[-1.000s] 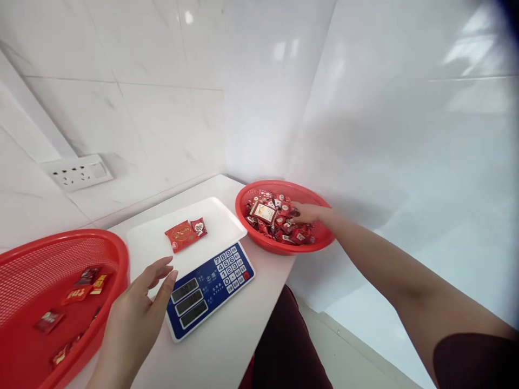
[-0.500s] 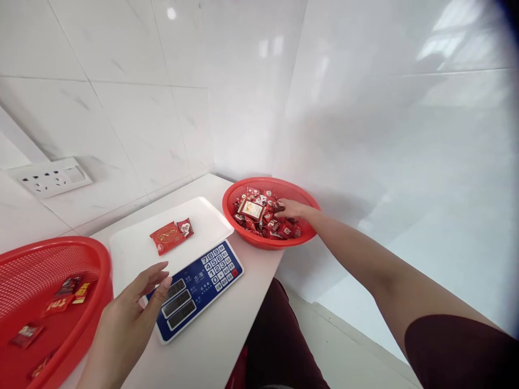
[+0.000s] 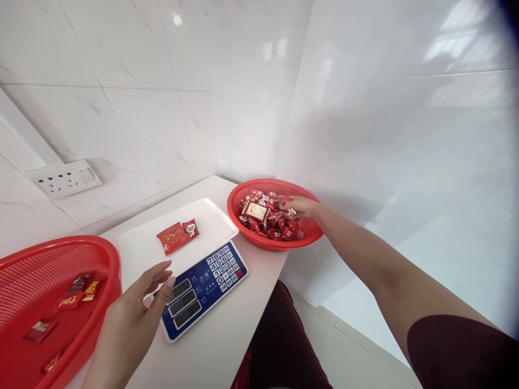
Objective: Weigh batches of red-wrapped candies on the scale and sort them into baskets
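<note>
My right hand is inside the far red basket. Its fingers close on a red wrapped candy with a white mark, though the fingertips are partly lost among the heap. More small wrapped candies and a larger cream-fronted packet fill that basket. On the scale's white pan lie a red packet with gold print and a smaller dark red candy, side by side. Empty, with fingers apart, my left hand hovers beside the scale's blue display panel.
At the left a second red basket holds several scattered candies. The white table meets a tiled wall with a socket panel. My leg is beside the table's right edge.
Inside the far basket, my right hand has shifted slightly and its grip on the candies looks different. The whole view has drifted a little; my left hand stays beside the scale.
</note>
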Tool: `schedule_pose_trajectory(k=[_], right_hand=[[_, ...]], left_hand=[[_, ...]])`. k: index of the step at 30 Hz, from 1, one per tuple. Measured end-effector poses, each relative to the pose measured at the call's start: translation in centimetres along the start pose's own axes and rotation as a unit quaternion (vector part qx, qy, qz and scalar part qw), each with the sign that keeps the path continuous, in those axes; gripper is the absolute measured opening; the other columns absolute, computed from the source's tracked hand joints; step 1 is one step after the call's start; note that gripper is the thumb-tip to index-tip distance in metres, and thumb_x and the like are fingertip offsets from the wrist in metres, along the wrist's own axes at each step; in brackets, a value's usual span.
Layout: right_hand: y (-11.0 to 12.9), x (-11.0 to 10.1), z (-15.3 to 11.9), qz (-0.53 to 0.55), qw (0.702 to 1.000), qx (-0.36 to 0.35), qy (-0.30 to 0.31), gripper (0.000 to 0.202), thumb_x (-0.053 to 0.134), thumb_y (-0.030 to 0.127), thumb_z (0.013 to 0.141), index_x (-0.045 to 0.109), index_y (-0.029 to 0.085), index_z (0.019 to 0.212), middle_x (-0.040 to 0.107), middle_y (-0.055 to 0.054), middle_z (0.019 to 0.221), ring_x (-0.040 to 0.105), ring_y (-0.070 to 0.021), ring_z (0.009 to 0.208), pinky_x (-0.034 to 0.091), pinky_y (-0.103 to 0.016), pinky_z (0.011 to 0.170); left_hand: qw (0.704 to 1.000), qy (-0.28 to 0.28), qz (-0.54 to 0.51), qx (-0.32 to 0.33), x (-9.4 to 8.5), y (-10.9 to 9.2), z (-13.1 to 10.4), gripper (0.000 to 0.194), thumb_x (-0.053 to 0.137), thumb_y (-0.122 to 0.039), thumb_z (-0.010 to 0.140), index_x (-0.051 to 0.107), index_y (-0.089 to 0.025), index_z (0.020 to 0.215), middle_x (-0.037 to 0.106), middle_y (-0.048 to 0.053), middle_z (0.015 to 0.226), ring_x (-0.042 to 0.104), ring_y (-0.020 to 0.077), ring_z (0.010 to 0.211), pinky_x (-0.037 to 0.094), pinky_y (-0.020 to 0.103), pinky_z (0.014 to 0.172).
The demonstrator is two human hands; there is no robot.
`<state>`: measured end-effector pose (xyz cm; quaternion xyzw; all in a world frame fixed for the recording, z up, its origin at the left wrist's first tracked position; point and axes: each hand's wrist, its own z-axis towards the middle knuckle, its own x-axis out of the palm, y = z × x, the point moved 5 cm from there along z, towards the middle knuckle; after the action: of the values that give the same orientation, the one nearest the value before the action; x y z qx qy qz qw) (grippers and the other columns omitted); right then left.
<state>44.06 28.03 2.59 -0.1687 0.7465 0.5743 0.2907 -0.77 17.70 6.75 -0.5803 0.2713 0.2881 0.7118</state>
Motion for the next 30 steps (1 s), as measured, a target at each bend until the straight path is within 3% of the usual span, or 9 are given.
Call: schedule_pose_trajectory(k=[5,9,12,17,23,27,30], right_hand=[[2.6,-0.5,-0.5,0.130,0.990,-0.008,0.045,0.033,0.064,0.026,0.077,0.052,0.025,0.108,0.061,-0.003,0.112,0.062,-0.0137,0.087,0.056,-0.025,0.069],[3.6,-0.2,-1.0,0.262,0.962,-0.003,0.074,0.040,0.066,0.009,0.071,0.055,0.025,0.106,0.064,-0.001,0.092,0.063,-0.0109,0.072,0.056,-0.024,0.066],[3.9,-0.2,-1.1,0.302,0.952,-0.017,0.056,0.046,0.062,0.000,0.069,0.054,0.024,0.107,0.062,0.000,0.087,0.063,-0.0102,0.069,0.057,-0.025,0.068],[4.0,0.1,-1.1,0.269,0.962,-0.035,0.027,0.048,0.059,0.002,0.069,0.052,0.028,0.108,0.056,0.002,0.088,0.061,-0.0089,0.067,0.058,-0.026,0.065],[4.8,1.0,-1.5,0.225,0.974,-0.019,0.023,0.021,0.054,0.007,0.073,0.057,0.023,0.086,0.057,0.002,0.077,0.055,-0.0078,0.059,0.055,-0.021,0.054],[7.5,3.0,-2.7,0.231,0.971,-0.041,0.039,0.021,0.052,0.007,0.073,0.059,0.022,0.086,0.061,-0.001,0.081,0.058,-0.0101,0.064,0.055,-0.024,0.056],[10.7,6.3,-3.7,0.221,0.969,-0.071,0.089,0.022,0.051,0.007,0.072,0.060,0.020,0.087,0.064,-0.004,0.086,0.060,-0.0127,0.071,0.055,-0.023,0.058]], left_hand=[[1.000,0.003,0.009,0.004,0.1,0.0,0.0,0.042,0.048,-0.055,0.075,0.059,-0.028,0.107,0.071,0.003,0.097,0.066,0.0220,0.093,0.055,0.027,0.068],[1.000,-0.002,0.014,0.013,0.0,0.0,0.0,0.041,0.050,-0.053,0.075,0.059,-0.028,0.107,0.071,0.003,0.097,0.066,0.0221,0.092,0.055,0.026,0.065],[1.000,-0.001,0.014,0.015,0.0,0.1,0.0,0.041,0.049,-0.053,0.076,0.058,-0.028,0.108,0.071,0.003,0.097,0.067,0.0216,0.090,0.055,0.027,0.067],[0.999,0.010,0.024,0.022,0.2,0.1,0.0,0.041,0.047,-0.054,0.078,0.058,-0.029,0.108,0.071,0.003,0.098,0.067,0.0216,0.090,0.055,0.028,0.066],[0.999,0.003,0.020,0.031,0.1,0.1,-0.1,0.043,0.047,-0.055,0.078,0.058,-0.028,0.110,0.071,0.004,0.096,0.067,0.0219,0.087,0.054,0.029,0.066],[0.999,0.013,0.024,0.022,0.0,-0.1,-0.2,0.041,0.045,-0.053,0.080,0.057,-0.028,0.111,0.070,0.004,0.098,0.066,0.0216,0.087,0.053,0.030,0.067],[0.999,0.018,0.026,0.020,-0.2,-0.4,-0.4,0.039,0.045,-0.049,0.082,0.056,-0.027,0.113,0.069,0.005,0.100,0.066,0.0212,0.087,0.052,0.031,0.069]])
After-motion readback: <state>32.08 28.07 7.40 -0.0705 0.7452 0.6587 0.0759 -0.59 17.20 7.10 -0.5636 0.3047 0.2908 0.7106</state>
